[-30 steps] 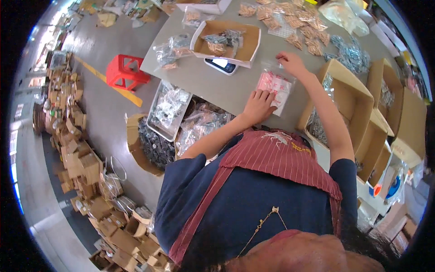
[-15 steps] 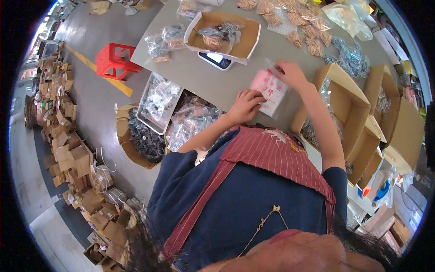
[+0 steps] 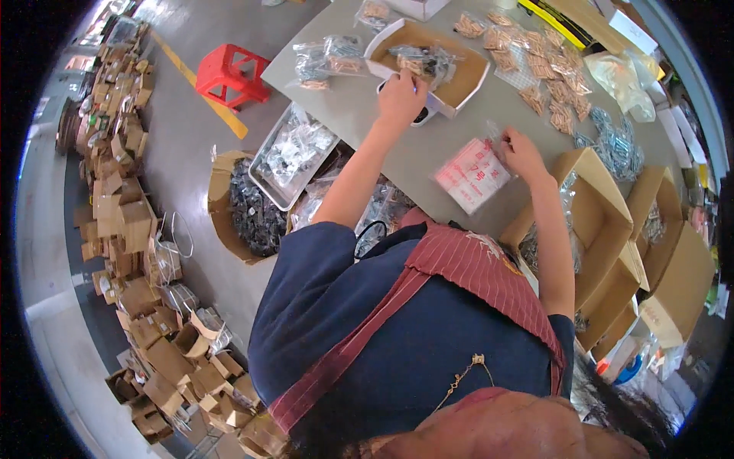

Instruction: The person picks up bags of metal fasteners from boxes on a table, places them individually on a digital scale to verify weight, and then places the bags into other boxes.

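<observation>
My left hand (image 3: pixel 403 97) reaches over the near-left wall of a shallow cardboard box (image 3: pixel 470 93), its fingers bent against a small clear bag of parts (image 3: pixel 419 63) inside. Tan pegs and grey metal pieces show in the bags there; my hand hides part of them. That box rests on a digital scale (image 3: pixel 430 107), which is mostly covered. Nearer to me, a flat stack of white plastic bags with red print (image 3: pixel 472 177) lies on the table. At its upper right corner, the closed fingers of my right hand (image 3: pixel 523 155) pinch a clear plastic edge.
Bags of tan wooden dowels (image 3: pixel 541 65) and a heap of bagged metal parts (image 3: pixel 615 149) lie at the table's far right. Open cardboard boxes (image 3: pixel 592 210) stand by my right arm. On the left are a metal tray (image 3: pixel 269 172) of small bags and a red stool (image 3: pixel 229 75).
My left hand has left the printed bags and moved up and away to the box on the scale. My right hand has slid to the stack's right side. The whole view has shifted.
</observation>
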Available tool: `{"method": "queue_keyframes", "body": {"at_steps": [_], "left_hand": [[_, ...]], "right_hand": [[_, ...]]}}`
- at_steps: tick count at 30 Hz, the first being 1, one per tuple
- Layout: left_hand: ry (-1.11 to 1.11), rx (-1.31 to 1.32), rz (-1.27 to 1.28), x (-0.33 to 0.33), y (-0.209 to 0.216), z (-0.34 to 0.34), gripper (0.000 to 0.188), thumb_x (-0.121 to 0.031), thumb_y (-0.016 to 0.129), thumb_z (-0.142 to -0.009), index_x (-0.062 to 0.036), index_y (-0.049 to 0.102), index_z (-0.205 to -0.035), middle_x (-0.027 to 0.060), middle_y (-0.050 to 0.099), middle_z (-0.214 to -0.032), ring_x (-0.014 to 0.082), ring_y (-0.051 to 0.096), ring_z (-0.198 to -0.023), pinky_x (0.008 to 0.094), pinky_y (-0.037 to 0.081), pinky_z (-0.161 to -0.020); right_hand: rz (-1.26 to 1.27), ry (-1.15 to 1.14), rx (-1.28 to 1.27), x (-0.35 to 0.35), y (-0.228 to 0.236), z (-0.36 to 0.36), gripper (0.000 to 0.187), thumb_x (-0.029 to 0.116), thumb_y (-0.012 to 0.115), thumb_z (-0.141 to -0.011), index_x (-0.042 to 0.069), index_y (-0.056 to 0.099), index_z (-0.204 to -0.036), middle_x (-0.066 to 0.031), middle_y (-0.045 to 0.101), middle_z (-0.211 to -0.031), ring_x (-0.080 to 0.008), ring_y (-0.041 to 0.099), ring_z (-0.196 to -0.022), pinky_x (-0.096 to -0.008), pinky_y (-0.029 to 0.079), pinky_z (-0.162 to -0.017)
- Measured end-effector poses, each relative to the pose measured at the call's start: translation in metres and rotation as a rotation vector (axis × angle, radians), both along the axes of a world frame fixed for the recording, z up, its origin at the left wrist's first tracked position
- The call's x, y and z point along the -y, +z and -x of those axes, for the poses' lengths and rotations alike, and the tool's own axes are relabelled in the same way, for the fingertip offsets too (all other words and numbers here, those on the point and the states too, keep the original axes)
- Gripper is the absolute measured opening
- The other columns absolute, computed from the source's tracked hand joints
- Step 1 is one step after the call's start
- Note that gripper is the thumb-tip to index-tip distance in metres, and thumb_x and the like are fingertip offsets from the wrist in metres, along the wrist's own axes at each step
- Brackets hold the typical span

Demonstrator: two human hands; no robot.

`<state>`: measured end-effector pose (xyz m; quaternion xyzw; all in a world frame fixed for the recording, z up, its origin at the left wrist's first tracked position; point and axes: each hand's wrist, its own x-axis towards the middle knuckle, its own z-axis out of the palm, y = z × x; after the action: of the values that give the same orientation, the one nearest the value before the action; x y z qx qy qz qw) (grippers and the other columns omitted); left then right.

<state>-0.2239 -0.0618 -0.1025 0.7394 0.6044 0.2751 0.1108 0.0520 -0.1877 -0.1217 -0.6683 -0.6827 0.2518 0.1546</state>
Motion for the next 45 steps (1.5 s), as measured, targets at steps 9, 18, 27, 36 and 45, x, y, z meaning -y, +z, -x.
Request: {"method": "queue_keyframes", "body": {"at_steps": [9, 18, 27, 36, 45], "left_hand": [[-0.024, 0.373, 0.171, 0.009, 0.007, 0.038, 0.061, -0.044, 0.067, -0.085, 0.0004, 0.049, -0.123, 0.0233, 0.063, -0.105, 0.0379, 0.063, -0.096, 0.0458, 0.050, -0.081], [-0.075, -0.122, 0.152, 0.012, -0.052, 0.041, 0.147, -0.068, 0.085, -0.048, 0.0037, 0.009, -0.151, 0.0368, 0.024, -0.147, 0.0487, 0.019, -0.141, 0.0592, 0.010, -0.114], [-0.075, -0.268, 0.164, 0.051, -0.045, 0.024, 0.143, -0.072, 0.079, -0.049, 0.0051, 0.014, -0.150, 0.0398, 0.029, -0.143, 0.0492, 0.024, -0.139, 0.0619, 0.004, -0.113], [-0.043, -0.241, 0.213, 0.105, -0.035, 0.007, 0.133, -0.069, 0.078, -0.056, 0.0019, 0.016, -0.151, 0.0394, 0.027, -0.145, 0.0496, 0.024, -0.140, 0.0645, 0.003, -0.112], [-0.533, 0.183, 0.706, 0.173, -0.022, -0.016, 0.055, -0.024, 0.067, -0.083, -0.0015, 0.049, -0.130, 0.0262, 0.050, -0.129, 0.0426, 0.054, -0.112, 0.0468, 0.047, -0.091]], "right_hand": [[-0.013, -0.096, -0.099, 0.002, 0.006, -0.004, 0.022, 0.019, 0.051, -0.094, 0.003, 0.059, -0.106, -0.0233, 0.067, -0.100, -0.0419, 0.063, -0.094, -0.0466, 0.050, -0.081], [0.013, -0.218, -0.189, -0.002, 0.018, 0.009, 0.042, 0.033, 0.054, -0.095, 0.007, 0.044, -0.128, -0.0199, 0.068, -0.085, -0.0385, 0.067, -0.077, -0.0459, 0.051, -0.074], [0.249, 0.016, 0.037, 0.031, 0.040, 0.018, 0.036, 0.032, 0.061, -0.090, 0.002, 0.054, -0.109, -0.0222, 0.067, -0.084, -0.0402, 0.066, -0.085, -0.0477, 0.050, -0.077], [0.259, -0.139, -0.599, 0.099, 0.137, 0.036, 0.015, 0.017, 0.058, -0.093, 0.004, 0.063, -0.100, -0.0021, 0.063, -0.074, -0.0094, 0.058, -0.063, -0.0263, 0.048, -0.052], [0.163, 0.139, -0.452, 0.118, 0.108, 0.005, 0.039, -0.002, 0.046, -0.079, 0.002, 0.069, -0.110, -0.0174, 0.067, -0.085, -0.0228, 0.065, -0.076, -0.0342, 0.052, -0.067]]}}
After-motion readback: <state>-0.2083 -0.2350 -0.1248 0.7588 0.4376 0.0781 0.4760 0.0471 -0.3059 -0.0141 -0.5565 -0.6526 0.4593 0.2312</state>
